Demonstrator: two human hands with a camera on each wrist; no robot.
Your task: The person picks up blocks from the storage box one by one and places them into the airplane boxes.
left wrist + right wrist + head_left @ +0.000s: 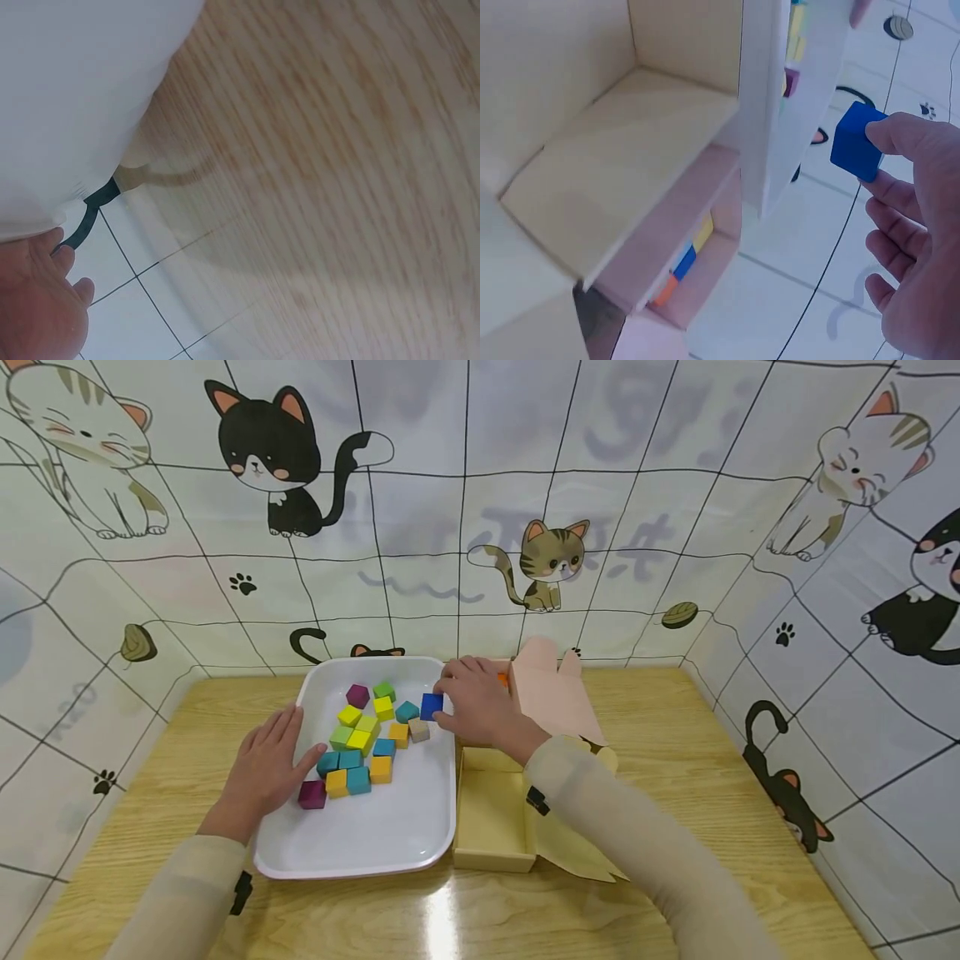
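Note:
A blue cube (431,707) is pinched between the thumb and index finger of my right hand (480,703), over the right side of a white tray (397,839). The right wrist view shows the same blue cube (857,144) at the fingertips, with the other fingers loosely bent. My left hand (262,764) rests with extended fingers along the tray's left rim. Several coloured cubes lie in the tray, among them a purple cube (312,794), a yellow-orange cube (381,769), a teal cube (358,780) and a wooden cube (418,730).
Right of the tray stands an open yellow box (495,814), its inside bare. Behind it is an open pink box (555,697), partly hidden by my right hand. Orange, blue and yellow blocks (684,262) sit inside the pink one. A cat-patterned sheet (420,518) surrounds the wooden table (652,735).

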